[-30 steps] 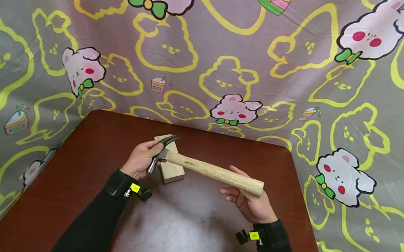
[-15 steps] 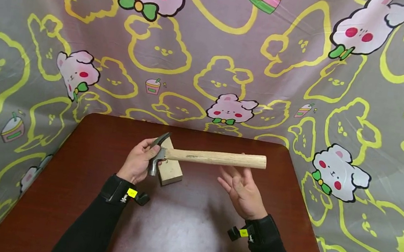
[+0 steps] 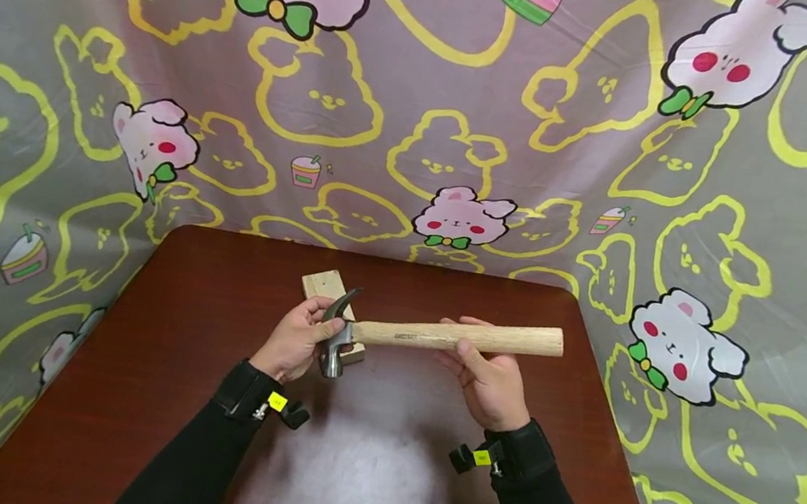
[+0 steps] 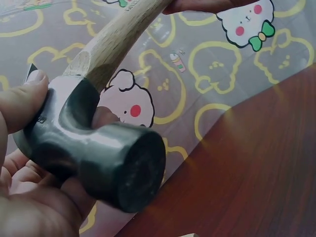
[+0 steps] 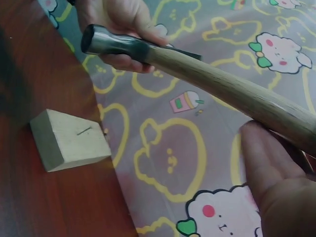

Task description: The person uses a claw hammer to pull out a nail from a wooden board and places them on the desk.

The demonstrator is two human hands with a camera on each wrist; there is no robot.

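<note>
A claw hammer (image 3: 453, 338) with a pale wooden handle is held level above the table by both hands. My left hand (image 3: 298, 340) grips its steel head, thumb in front and fingers behind; the striking face (image 4: 140, 173) is large in the left wrist view. My right hand (image 3: 489, 380) holds the handle partway along, thumb on the near side and fingertips showing beyond it. Behind the hammer head lies a pale wooden block (image 3: 324, 283), partly hidden in the head view. On its top the right wrist view shows a thin dark nail-like piece (image 5: 85, 131).
The reddish-brown table (image 3: 171, 358) has a glossy bright patch at its front middle. A grey curtain (image 3: 412, 60) with yellow outlines and rabbit faces hangs around its back and sides. Black bands (image 3: 523, 452) with small cameras sit on both wrists.
My right hand has gone from loose fingers under the handle to holding it with the thumb. The handle swung level, and the hammer shifted right and nearer, uncovering the block's far end.
</note>
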